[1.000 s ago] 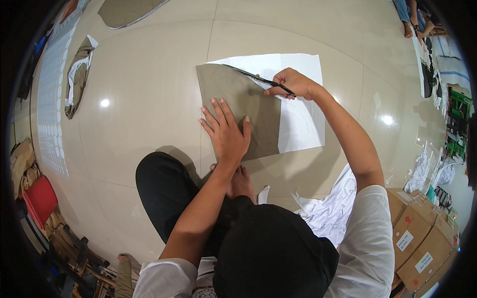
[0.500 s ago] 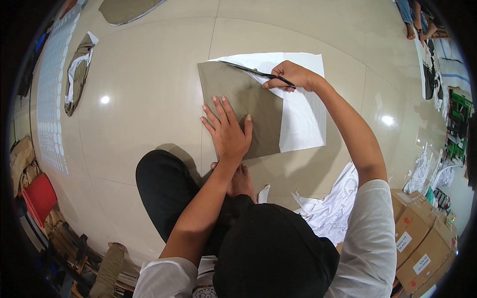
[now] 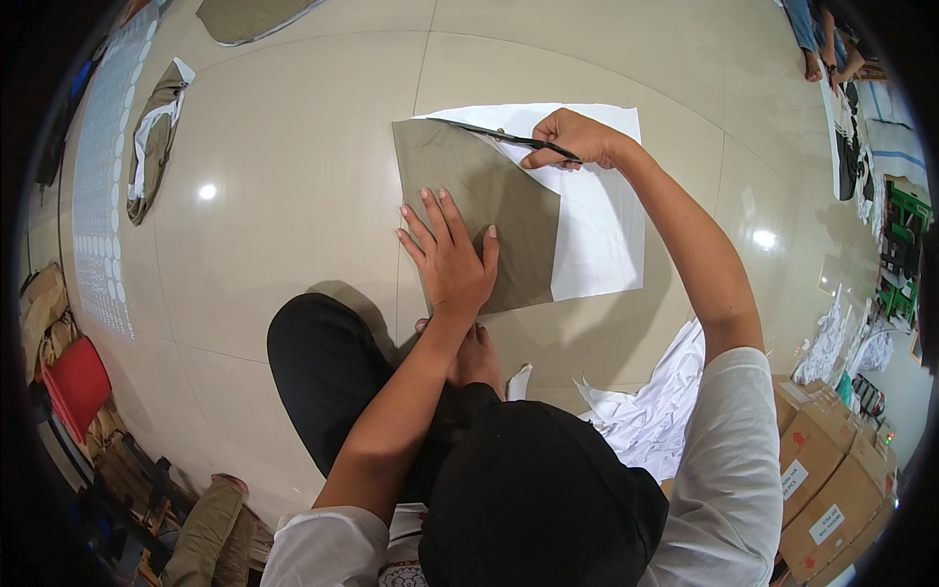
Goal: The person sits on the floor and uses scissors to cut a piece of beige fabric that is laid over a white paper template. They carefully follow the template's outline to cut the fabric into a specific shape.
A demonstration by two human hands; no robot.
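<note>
A piece of olive-brown fabric [image 3: 518,249] lies flat on the tiled floor, over a larger sheet of white fabric [image 3: 599,235]. My left hand [image 3: 450,254] rests on the brown piece with its fingers spread, pressing it down. In my right hand [image 3: 572,139] is a pair of black scissors [image 3: 494,135], gripped by the handles. Their blades lie along the slanting upper edge of the brown piece, against the white fabric, and the tips point to its upper left corner. The blades look nearly closed.
White fabric scraps [image 3: 650,411] are heaped by my right side. Cardboard boxes [image 3: 812,470] stand at the lower right. Another brown-and-white cloth piece [image 3: 156,142] lies at the far left, beside a long patterned sheet [image 3: 103,186]. A person's feet [image 3: 814,67] show at the upper right.
My right hand has moved slightly up and away with the scissors, whose blades look a little more closed. My left hand stays in place on the brown fabric.
</note>
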